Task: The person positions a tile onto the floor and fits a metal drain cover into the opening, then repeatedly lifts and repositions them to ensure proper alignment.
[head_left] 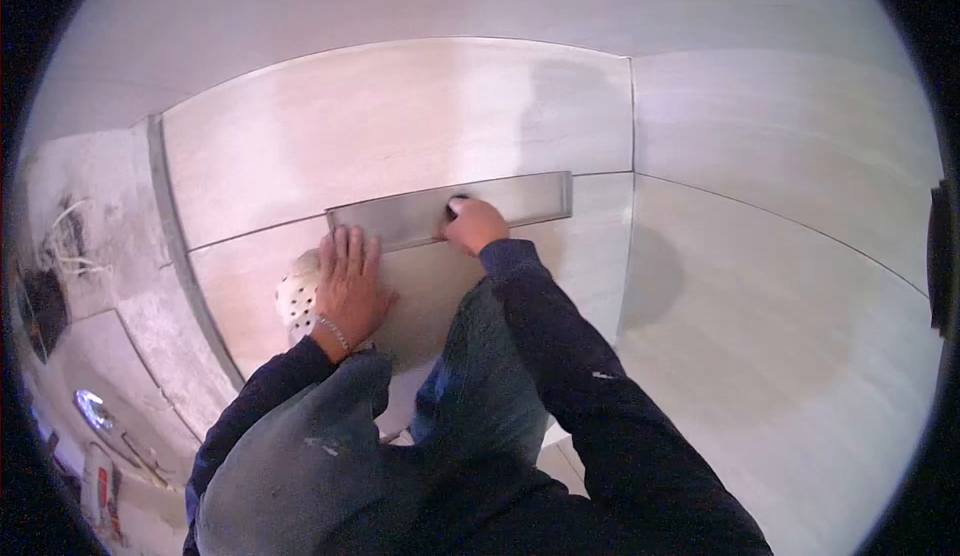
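A long narrow metal strip (400, 218), framed by a thin edge, lies in the joint between large pale tiles. My left hand (350, 286) rests flat, fingers spread, with its fingertips at the left end of the strip. A bracelet circles that wrist. My right hand (474, 227) is closed around a small dark object (457, 205) at the middle of the strip; most of that object is hidden by the fingers. Beside my left hand a light shoe with holes (298, 301) shows, partly covered by the hand.
Pale tiles (400, 116) surround the strip, and more tiles (780, 256) stand at the right. A grey edge (180, 226) runs down the left, beside rough unfinished surface (110, 206) with loose wires (75, 246). A red and white package (102, 496) lies at the lower left.
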A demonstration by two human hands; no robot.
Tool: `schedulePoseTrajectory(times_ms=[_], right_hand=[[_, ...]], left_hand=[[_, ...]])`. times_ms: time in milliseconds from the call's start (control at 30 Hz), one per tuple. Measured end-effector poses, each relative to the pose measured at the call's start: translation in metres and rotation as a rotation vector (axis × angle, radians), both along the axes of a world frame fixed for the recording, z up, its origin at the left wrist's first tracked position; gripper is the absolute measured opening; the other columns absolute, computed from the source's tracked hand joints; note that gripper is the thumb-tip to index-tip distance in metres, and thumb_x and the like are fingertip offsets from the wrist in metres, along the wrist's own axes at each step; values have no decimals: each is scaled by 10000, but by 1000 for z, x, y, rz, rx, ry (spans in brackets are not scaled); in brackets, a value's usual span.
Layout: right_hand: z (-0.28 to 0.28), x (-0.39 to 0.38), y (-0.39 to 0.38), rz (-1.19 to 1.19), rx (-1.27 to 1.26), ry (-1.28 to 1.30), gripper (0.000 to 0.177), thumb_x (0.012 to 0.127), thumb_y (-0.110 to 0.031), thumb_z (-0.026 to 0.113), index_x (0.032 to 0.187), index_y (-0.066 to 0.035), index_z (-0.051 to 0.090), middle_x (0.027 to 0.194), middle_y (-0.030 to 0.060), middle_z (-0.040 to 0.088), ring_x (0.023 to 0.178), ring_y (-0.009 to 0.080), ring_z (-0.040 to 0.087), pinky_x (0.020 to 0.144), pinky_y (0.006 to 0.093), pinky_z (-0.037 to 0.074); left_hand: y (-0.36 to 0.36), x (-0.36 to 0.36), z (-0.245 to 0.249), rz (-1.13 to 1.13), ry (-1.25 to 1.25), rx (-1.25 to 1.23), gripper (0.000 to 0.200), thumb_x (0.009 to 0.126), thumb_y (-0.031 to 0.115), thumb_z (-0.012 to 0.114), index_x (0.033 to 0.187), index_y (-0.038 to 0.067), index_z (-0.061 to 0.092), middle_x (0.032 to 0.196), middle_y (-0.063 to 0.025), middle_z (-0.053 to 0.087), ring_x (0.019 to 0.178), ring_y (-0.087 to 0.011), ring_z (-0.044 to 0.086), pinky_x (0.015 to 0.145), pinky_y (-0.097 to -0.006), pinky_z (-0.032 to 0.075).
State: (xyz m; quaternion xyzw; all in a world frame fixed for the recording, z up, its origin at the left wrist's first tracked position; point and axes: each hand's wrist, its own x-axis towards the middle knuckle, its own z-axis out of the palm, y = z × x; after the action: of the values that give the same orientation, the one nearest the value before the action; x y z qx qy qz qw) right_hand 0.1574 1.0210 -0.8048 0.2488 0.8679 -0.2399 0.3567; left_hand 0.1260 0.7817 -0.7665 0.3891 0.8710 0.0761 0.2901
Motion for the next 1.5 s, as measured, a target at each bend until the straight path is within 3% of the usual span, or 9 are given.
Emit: schedulePoseTrajectory(times_ms=[333, 1067, 1267, 1500], right_hand=[[4, 3, -2, -106, -54, 10, 446, 724, -350, 735, 1021, -26, 655, 1006, 210, 664, 954, 380, 630, 846, 456, 502], [2, 5, -1, -34, -33, 29, 441, 731, -374, 720, 982, -20, 642, 964, 222, 656, 937, 393, 622, 827, 456, 495], [10, -1, -3, -37, -16, -17, 390, 755, -311, 702, 1027, -35, 656, 1047, 203, 655, 989, 374, 624, 860, 451, 501], [10, 1, -4, -59, -13, -4, 406, 768, -321, 683, 1052, -33, 651, 1062, 215, 648, 1003, 380, 618, 867, 454, 496]], left_hand=[[3, -1, 1, 4, -12, 28, 839, 746, 408, 707, 1375, -22, 357, 1464, -273, 284, 1394, -441, 200, 1145, -570, 96], [0, 1, -2, -24, 24, 1, 819, 766, 423, 689, 1403, 22, 366, 1473, -274, 278, 1398, -433, 203, 1147, -572, 91], [-1, 1, -4, 3, 50, 70, 754, 750, 371, 696, 1352, 7, 425, 1436, -265, 331, 1376, -433, 235, 1145, -571, 107], [-6, 2, -19, 3, 122, 60, 549, 837, 281, 606, 1317, 55, 469, 1440, -220, 364, 1379, -400, 270, 1143, -567, 137]])
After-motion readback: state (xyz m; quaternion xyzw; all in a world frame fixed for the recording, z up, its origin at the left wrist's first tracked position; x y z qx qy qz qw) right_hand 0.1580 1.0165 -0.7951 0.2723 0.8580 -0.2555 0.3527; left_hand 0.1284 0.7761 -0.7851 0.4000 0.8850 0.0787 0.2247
